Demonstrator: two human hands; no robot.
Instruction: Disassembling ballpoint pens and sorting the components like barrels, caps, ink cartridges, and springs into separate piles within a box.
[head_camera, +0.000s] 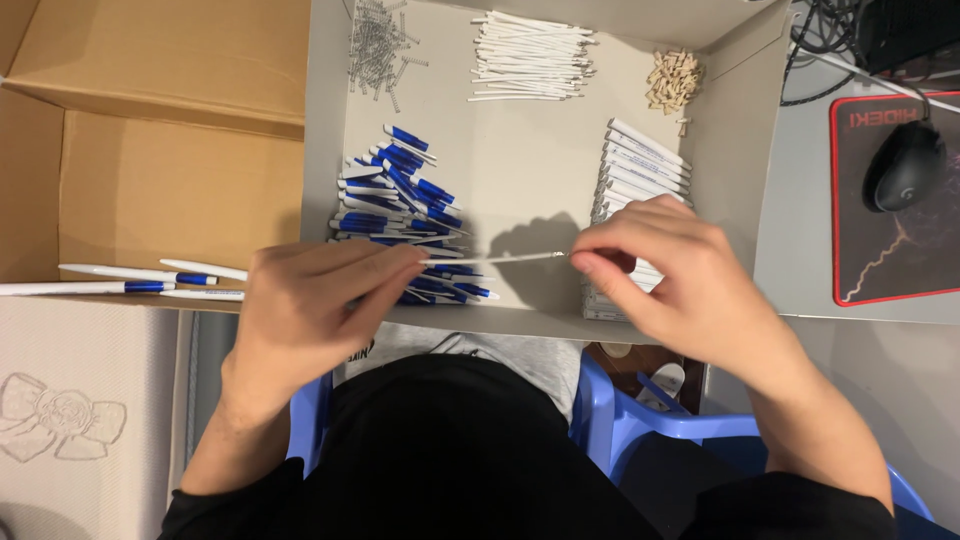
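My left hand (315, 305) and my right hand (680, 275) hold between them a thin white ink refill (500, 259), pinched at each end above a shallow cardboard tray (322, 150). My right fingertips meet at the refill's metal end; whether a spring sits there I cannot tell. Under the left hand lies a heap of blue-and-white pen parts (400, 205). Beneath my right hand is a stack of white pen barrels (640, 165).
In the tray's far part lie small metal springs (378, 45), a bundle of white refills (530, 55) and beige plastic bits (673, 80). Assembled pens (130, 280) rest in a brown carton at left. A mouse (903, 165) on a pad sits right. Blue chair (640, 415) below.
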